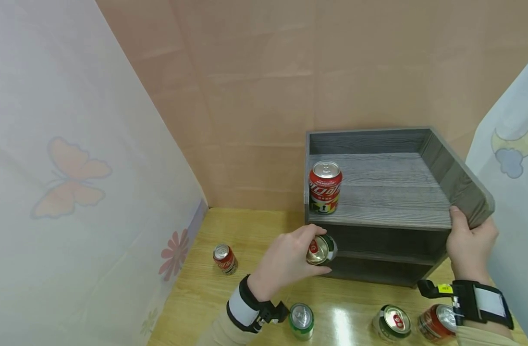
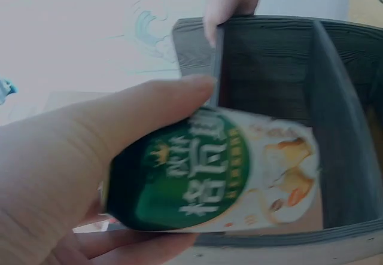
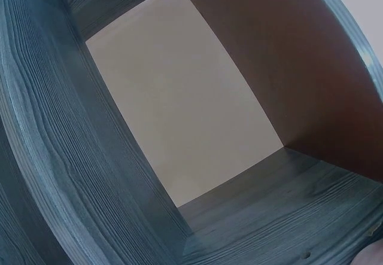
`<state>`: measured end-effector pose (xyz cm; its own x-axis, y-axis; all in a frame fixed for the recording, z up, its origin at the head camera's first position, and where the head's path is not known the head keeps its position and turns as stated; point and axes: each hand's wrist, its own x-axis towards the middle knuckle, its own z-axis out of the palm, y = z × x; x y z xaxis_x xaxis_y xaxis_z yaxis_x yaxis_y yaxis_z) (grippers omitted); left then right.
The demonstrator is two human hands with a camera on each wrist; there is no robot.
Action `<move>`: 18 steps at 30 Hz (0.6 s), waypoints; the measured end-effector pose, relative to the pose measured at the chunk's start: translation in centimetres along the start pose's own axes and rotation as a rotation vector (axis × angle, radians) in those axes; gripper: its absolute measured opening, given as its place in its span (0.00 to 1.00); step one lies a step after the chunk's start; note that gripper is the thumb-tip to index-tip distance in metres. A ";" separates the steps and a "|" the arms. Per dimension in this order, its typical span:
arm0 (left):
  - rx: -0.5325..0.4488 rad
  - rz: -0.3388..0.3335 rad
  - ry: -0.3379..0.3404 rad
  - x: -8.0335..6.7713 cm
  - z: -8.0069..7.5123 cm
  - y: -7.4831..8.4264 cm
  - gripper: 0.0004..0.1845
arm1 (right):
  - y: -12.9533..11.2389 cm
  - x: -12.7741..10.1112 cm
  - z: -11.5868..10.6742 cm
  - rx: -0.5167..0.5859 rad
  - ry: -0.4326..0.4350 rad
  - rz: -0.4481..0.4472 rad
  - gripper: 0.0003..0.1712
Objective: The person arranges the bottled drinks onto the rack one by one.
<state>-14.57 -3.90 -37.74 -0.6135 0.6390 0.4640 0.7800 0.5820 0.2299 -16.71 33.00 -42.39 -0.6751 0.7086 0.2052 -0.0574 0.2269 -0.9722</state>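
Green-and-white can (image 2: 209, 172) lying sideways, left hand (image 1: 285, 262) fingers curled round it, right hand (image 1: 469, 240) gripping grey shelf (image 1: 385, 202) corner

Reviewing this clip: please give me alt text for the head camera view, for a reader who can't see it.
A person's left hand holds a green and white can on its side at the lower opening of a grey wooden shelf unit, while the right hand grips the unit's front right corner. A red can stands upright on the top shelf; four more cans sit on the wooden table.
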 end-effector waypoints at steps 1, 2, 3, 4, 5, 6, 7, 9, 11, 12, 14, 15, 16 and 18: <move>0.010 0.002 0.009 0.0 0.2 0.1 0.40 | 0.0 0.0 0.0 0.001 0.000 0.000 0.12; 0.019 0.006 0.018 0.1 0.4 0.1 0.40 | 0.1 0.0 0.0 0.000 0.002 0.002 0.11; 0.023 0.011 0.026 0.1 0.6 0.2 0.40 | 0.1 0.0 0.0 0.000 0.003 0.006 0.11; 0.030 0.015 0.033 0.1 0.9 0.2 0.40 | 0.1 0.0 0.0 0.000 0.003 0.010 0.11; 0.034 0.019 0.038 0.2 1.1 0.3 0.39 | 0.1 -0.1 0.0 0.000 0.003 0.014 0.11; 0.036 0.023 0.043 0.2 1.3 0.3 0.39 | 0.1 -0.1 0.0 0.000 0.002 0.016 0.11; 0.036 0.028 0.046 0.2 1.6 0.3 0.39 | 0.1 -0.1 0.0 0.005 0.000 0.024 0.12; 0.038 0.044 0.048 0.3 2.1 0.3 0.38 | 0.1 -0.1 0.0 0.007 -0.003 0.026 0.13; 0.043 0.059 0.049 0.3 2.7 0.2 0.38 | 0.1 -0.1 0.0 0.010 -0.006 0.026 0.14; 0.045 0.067 0.049 0.3 3.0 0.2 0.37 | 0.1 -0.1 0.0 0.009 -0.005 0.025 0.14; 0.061 0.083 0.047 0.4 3.7 0.1 0.37 | 0.1 0.0 0.0 0.003 -0.005 0.023 0.14; 0.068 0.087 0.046 0.4 4.0 0.0 0.37 | 0.1 0.0 0.0 0.003 -0.006 0.026 0.13; 0.078 0.092 0.046 0.4 4.3 -0.1 0.37 | 0.1 0.0 0.0 -0.001 -0.007 0.026 0.13; 0.096 0.097 0.048 0.4 4.9 -0.2 0.37 | 0.1 0.0 0.0 -0.004 -0.007 0.027 0.12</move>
<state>-15.56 -1.25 -41.79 -0.5277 0.6707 0.5213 0.8184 0.5658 0.1004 -16.68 33.04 -42.46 -0.6815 0.7099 0.1777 -0.0362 0.2098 -0.9771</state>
